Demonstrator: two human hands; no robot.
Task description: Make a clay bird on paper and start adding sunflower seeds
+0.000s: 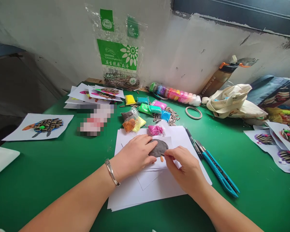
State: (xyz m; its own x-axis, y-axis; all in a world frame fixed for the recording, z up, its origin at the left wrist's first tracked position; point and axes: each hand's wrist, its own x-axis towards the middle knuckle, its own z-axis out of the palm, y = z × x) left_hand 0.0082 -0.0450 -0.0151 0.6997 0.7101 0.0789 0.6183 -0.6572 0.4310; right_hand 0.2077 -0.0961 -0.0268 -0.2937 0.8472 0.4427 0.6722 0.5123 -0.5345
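Note:
A flattened dark grey clay oval [159, 148] lies on white paper [151, 185] in front of me. My left hand [136, 154] rests over its left side with the fingers spread, some fingertips touching the clay. At the lower right edge of the clay, my right hand [182, 164] pinches a small thin dark piece between thumb and forefinger; it looks like a sunflower seed but is too small to be sure. A small orange bit [162, 159] sits just below the clay. Pencil lines run across the paper.
Bagged clay [130, 100] and loose seeds [172, 118] lie behind the paper. A pen [192, 141] and a blue cutter [219, 173] are at the right. Seed pictures [48, 126] lie left and right. A seed bag [120, 61], tape roll [193, 112] and cloth bag [232, 100] are farther back.

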